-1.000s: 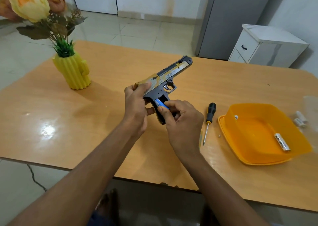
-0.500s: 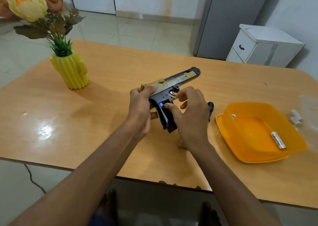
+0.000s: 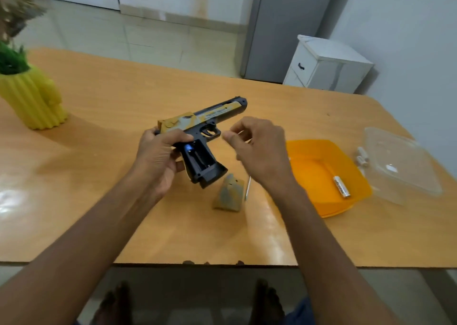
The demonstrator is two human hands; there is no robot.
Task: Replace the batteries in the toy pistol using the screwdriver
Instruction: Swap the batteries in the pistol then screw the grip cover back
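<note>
The left hand (image 3: 158, 159) gripped the toy pistol (image 3: 202, 126) by the rear of its slide, fingers (image 3: 181, 136) wrapped over the top, holding it above the desk (image 3: 123, 107) with the muzzle pointing away; the grip's battery bay lay open, a blue-tipped battery (image 3: 188, 148) seated at its upper end. The right hand (image 3: 257, 151) hovered just beside the trigger guard, its fingers loosely curled and grasping nothing that I could see; beneath it lay the detached cover (image 3: 228, 193) and the screwdriver (image 3: 247, 188), only its shaft showing. Further right sat an orange tray (image 3: 309, 151) holding one battery (image 3: 341, 186); near it lay spare batteries (image 3: 361, 157) and a clear lid (image 3: 400, 164); a yellow vase (image 3: 32, 97) stood far left.
</note>
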